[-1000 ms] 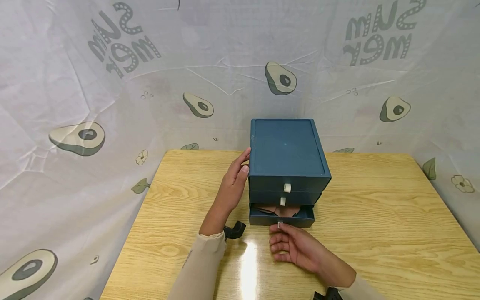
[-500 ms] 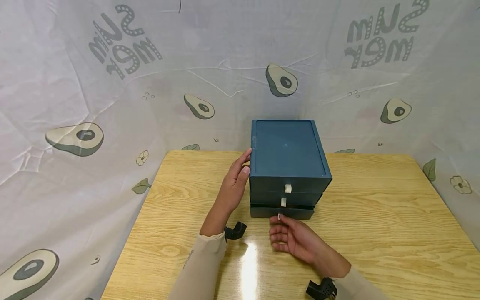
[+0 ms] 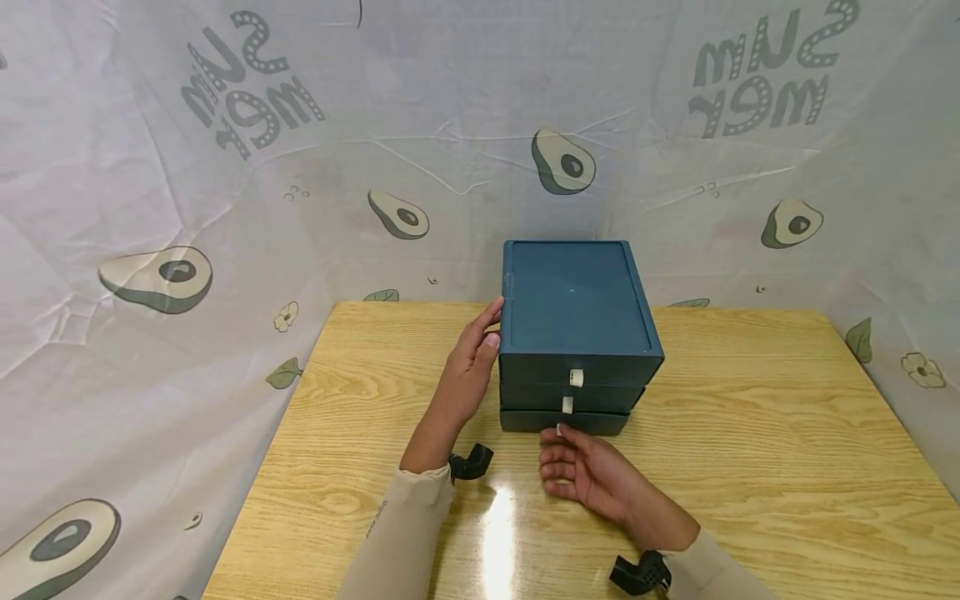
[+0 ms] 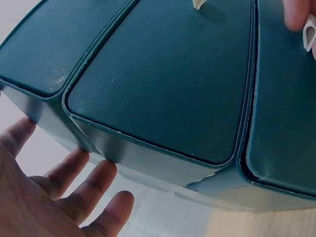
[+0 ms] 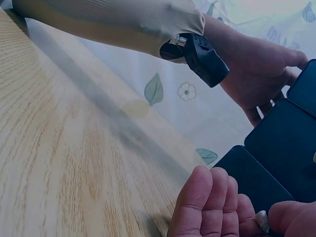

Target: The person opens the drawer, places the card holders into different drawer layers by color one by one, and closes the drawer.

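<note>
A dark blue three-drawer organizer (image 3: pixel 573 296) stands on the table, each drawer front carrying a small white pull tab. My left hand (image 3: pixel 465 375) rests its fingertips against the organizer's left side, fingers spread and fairly straight; the left wrist view shows these fingers (image 4: pixel 94 185) along the side wall. Low at the front, my right hand (image 3: pixel 592 479) pinches the white pull tab (image 5: pixel 262 220) of the bottom drawer (image 3: pixel 525 420) between thumb and index finger, its other fingers loosely bent. The bottom drawer is pushed in, so its contents are hidden. Both upper drawers are closed.
The light wooden table (image 3: pixel 765 433) extends to both sides of the organizer. A pale curtain (image 3: pixel 450 108) printed with avocados hangs behind and around it. Black wrist cameras (image 3: pixel 637 575) sit at the cuffs of the beige sleeves.
The bottom drawer has slid in from partly open to closed, hiding the brownish and dark things inside. My right hand moved forward with its tab; the left hand stayed at the side.
</note>
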`<move>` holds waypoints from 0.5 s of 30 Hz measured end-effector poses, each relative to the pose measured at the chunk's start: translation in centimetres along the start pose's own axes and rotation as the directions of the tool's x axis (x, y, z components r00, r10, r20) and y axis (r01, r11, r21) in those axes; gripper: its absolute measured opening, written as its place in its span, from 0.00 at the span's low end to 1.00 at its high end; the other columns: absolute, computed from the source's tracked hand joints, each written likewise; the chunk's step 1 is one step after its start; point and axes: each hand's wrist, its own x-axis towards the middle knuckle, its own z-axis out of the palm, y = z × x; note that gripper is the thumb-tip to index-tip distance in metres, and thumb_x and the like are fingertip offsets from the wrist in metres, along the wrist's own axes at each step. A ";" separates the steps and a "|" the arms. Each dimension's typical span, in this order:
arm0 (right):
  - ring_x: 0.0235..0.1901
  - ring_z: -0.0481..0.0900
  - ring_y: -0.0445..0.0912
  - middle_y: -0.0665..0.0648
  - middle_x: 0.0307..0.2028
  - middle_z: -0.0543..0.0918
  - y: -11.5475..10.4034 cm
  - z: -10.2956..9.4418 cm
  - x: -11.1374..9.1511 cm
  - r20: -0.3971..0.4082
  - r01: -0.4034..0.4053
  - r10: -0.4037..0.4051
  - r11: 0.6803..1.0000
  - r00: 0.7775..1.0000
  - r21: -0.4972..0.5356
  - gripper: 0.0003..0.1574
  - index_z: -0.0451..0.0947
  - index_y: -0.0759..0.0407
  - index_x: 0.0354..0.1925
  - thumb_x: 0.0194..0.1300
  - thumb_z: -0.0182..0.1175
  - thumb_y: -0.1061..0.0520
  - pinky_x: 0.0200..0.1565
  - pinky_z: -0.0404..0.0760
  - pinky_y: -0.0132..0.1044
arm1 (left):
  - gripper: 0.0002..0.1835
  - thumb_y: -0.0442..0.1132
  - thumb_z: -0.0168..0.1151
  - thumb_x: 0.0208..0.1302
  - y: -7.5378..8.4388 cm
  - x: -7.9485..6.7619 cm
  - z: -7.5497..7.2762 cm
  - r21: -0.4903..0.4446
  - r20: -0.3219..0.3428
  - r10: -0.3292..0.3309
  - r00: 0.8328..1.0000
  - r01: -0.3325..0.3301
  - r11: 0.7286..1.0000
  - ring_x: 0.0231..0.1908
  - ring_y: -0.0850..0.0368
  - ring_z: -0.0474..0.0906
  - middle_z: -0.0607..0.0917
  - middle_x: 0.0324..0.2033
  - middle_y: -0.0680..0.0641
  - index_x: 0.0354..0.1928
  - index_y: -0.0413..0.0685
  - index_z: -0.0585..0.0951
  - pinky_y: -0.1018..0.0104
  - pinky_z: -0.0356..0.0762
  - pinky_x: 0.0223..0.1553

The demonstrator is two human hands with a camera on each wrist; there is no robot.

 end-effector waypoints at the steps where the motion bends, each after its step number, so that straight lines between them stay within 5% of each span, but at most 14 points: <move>1: 0.43 0.91 0.44 0.52 0.43 0.90 0.0 0.0 0.0 0.001 -0.002 0.002 1.000 1.000 0.002 0.24 0.79 0.54 0.58 0.91 0.41 0.44 0.52 0.89 0.43 | 0.29 0.53 0.43 0.88 0.0 0.0 0.0 -0.001 0.000 0.001 1.000 -0.001 1.000 0.77 0.48 0.68 0.70 0.77 0.48 0.86 0.69 0.61 0.39 0.68 0.75; 15: 0.43 0.91 0.44 0.53 0.43 0.90 -0.4 0.2 0.1 -0.009 0.001 -0.001 1.000 1.000 -0.008 0.23 0.79 0.55 0.58 0.91 0.41 0.45 0.52 0.89 0.43 | 0.29 0.52 0.43 0.89 0.1 0.1 -0.1 -0.005 0.002 -0.001 1.000 0.001 1.000 0.76 0.48 0.68 0.70 0.77 0.48 0.86 0.67 0.61 0.41 0.68 0.75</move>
